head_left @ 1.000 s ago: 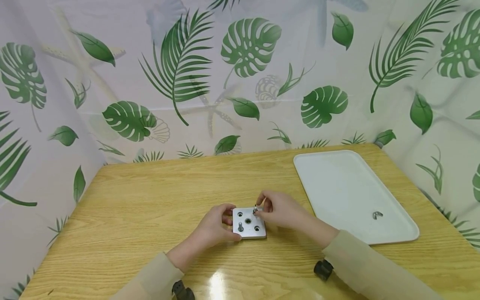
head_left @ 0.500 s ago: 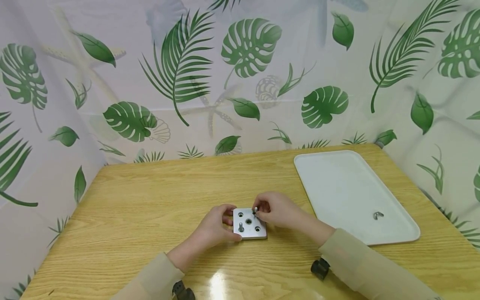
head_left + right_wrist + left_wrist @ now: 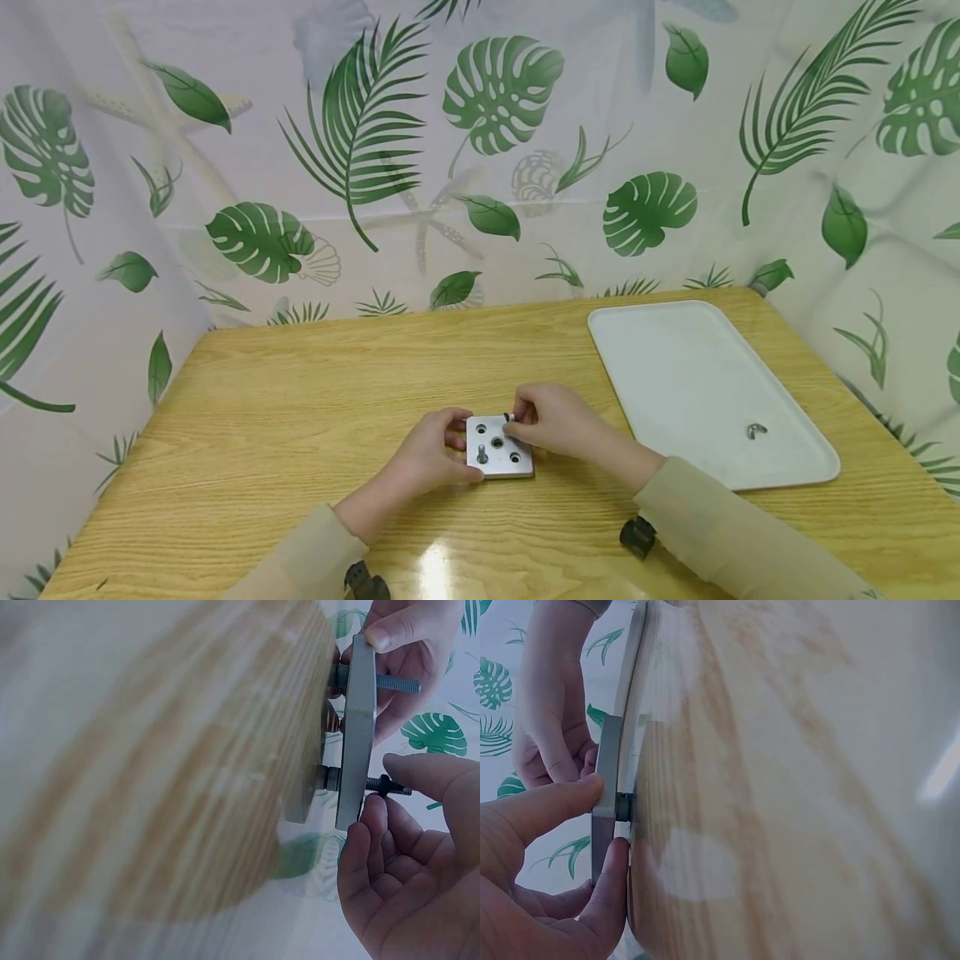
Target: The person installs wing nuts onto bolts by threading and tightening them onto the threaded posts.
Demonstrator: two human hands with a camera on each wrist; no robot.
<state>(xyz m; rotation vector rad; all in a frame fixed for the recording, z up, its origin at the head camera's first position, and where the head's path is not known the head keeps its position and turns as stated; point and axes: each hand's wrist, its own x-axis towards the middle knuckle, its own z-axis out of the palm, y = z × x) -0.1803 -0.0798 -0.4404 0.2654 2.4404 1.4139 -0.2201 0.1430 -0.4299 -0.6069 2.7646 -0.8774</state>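
A square silver metal plate [image 3: 491, 463] with holes lies near the middle of the table, raised off it by the bolt heads below. My left hand [image 3: 429, 454] grips its left edge, thumb at the front corner. One bolt [image 3: 482, 454] sticks up bare at the plate's front left. At the back right, my right hand [image 3: 558, 419] pinches a small dark wing nut [image 3: 384, 785] on the second upright bolt [image 3: 405, 790]. In the right wrist view, thumb and fingertips sit on either side of this nut, and a short length of thread shows between nut and plate.
A white tray [image 3: 675, 358] lies at the right of the wooden table [image 3: 315, 392], with another wing nut [image 3: 756, 430] on it. Leaf-patterned cloth [image 3: 420, 167] hangs behind and along both sides.
My right fingers have shifted around the wing nut, covering more of the bolt, and the right forearm has drifted slightly left. The left hand and plate have stayed nearly still.
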